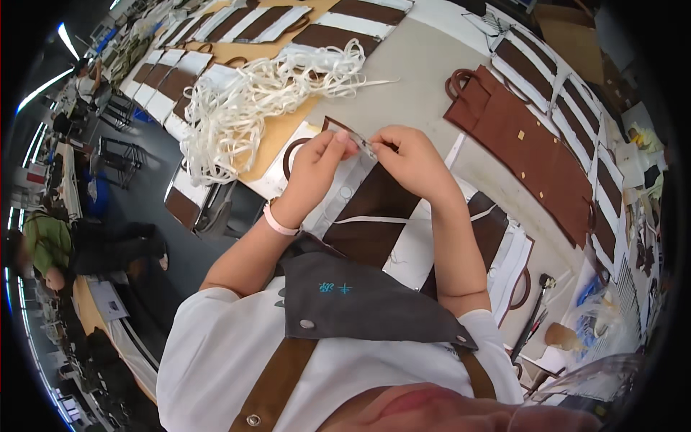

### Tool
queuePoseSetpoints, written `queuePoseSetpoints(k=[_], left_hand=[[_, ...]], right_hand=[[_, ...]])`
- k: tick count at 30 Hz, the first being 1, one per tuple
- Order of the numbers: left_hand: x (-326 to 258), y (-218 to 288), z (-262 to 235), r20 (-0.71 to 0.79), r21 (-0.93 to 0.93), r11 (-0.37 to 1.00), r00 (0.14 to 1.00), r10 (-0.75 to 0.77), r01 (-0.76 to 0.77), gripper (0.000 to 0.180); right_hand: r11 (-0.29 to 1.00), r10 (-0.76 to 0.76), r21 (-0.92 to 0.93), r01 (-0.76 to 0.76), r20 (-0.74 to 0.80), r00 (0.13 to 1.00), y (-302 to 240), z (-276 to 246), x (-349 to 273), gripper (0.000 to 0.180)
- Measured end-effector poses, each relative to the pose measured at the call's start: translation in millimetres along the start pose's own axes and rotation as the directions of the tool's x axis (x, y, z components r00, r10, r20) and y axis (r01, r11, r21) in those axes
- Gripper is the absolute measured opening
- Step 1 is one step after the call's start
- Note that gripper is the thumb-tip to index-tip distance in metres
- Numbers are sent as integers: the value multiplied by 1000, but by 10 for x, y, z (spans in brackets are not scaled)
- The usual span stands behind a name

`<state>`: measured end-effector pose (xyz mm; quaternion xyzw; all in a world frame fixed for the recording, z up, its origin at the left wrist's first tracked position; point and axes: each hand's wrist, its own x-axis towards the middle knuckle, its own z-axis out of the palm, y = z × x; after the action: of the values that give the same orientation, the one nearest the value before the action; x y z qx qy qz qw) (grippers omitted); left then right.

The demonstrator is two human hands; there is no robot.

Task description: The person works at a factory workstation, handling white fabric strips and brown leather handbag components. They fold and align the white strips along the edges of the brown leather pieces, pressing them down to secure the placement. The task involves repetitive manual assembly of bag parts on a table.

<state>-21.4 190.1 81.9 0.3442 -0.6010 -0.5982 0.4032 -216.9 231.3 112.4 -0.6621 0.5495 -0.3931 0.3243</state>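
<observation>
A dark brown and white bag panel point(378, 193) lies on the table in front of me, with a brown loop handle point(289, 155) at its far left. My left hand point(320, 167) is closed on the panel's far edge, thumb and fingers pinched together. Just to the right, my right hand point(416, 160) is pinched at the same edge, its fingertips close to my left ones. A narrow, greyish, shiny strip point(364, 146) shows between the two hands; its kind is too small to make out. What lies inside the right fingers is hidden.
A tangled heap of white tape point(230, 119) sits at the far left. Several brown-and-white panels line the far table. A reddish-brown bag point(522, 151) lies to the right, with small yellowish pieces on it. Another person in green point(49, 245) is at left.
</observation>
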Motion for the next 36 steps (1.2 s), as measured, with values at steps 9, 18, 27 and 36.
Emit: queuePoseSetpoints(k=[9,18,27,36], left_hand=[[-90,53,-70,16,336,941,998,-59,50,26],[-74,64,-104,70,71,987,986,-151,146,23],[-74,40,-110,77,202,969,984,-158,139,26],[-37,22,-102,84,254,955,980,-181,154,22]], right_hand=[[985,-103,-140,97,-40,994,-141,193,-87,15],[979,-142,-157,129,-72,987,-194,211,-136,13],[996,-55,-74,50,-60,997,-145,213,-101,15],[999,34,17,-34,-30,999,-77,202,-57,14]])
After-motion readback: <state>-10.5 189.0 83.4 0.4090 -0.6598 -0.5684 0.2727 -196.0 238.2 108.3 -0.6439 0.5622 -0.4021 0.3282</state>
